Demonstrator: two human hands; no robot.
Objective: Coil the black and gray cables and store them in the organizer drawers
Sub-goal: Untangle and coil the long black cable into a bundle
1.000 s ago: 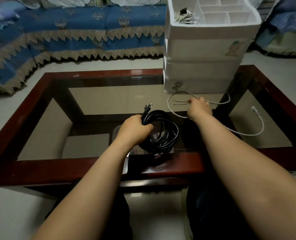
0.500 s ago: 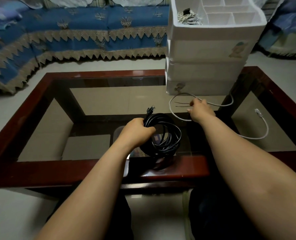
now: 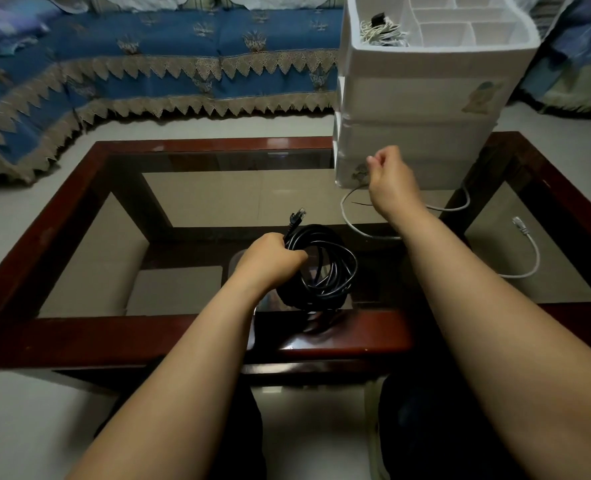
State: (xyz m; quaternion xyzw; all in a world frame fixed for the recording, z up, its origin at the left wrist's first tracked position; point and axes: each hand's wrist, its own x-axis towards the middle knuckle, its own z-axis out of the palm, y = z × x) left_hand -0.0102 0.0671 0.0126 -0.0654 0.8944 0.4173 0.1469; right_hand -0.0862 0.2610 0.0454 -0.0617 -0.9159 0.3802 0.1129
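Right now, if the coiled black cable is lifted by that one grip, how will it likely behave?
Probably floppy: the black cable shows uneven, untied loops, so they may sag or spread below the left hand. Its free plug end sticks up and could swing or catch. It likely feels light, since one hand grips the whole bundle above the glass table.

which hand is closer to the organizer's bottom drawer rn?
Right. The right hand is raised just in front of the bottom drawer of the white organizer, fingers curled. The left hand is back near the table's front edge, gripping the coiled black cable.
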